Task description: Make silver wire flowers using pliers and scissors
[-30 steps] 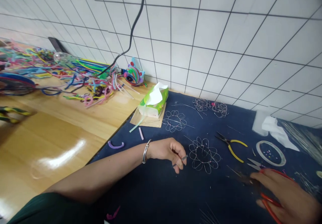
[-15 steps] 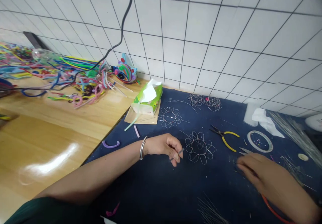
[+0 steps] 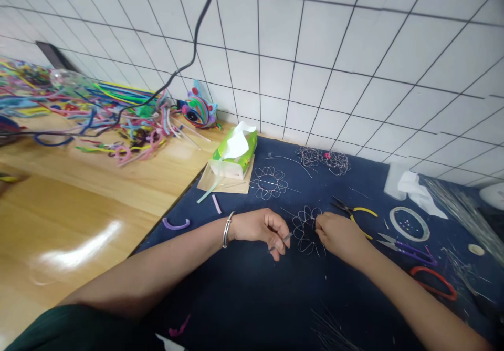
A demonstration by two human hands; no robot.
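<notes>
Wire flower (image 3: 305, 230) sits partly behind the curled right hand (image 3: 334, 231); can't tell if it's held. The left hand (image 3: 268, 233), nearly closed, pinches a gray strip (image 3: 287, 238).

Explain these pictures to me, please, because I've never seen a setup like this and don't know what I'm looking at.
There is no robot here: you see a person's two bare hands. Every picture comes from one camera worn on the person's head, looking forward and down.

The left hand, with a bangle at its wrist, pinches a thin grey strip. The right hand is at a flower-shaped wire frame; its fingertips are hidden, so I can't tell whether it grips it.

On the dark blue surface lie another wire flower, a green tissue pack, yellow-handled pliers and purple-handled scissors. On the wooden tabletop, to the left, is a pile of colourful strips.
</notes>
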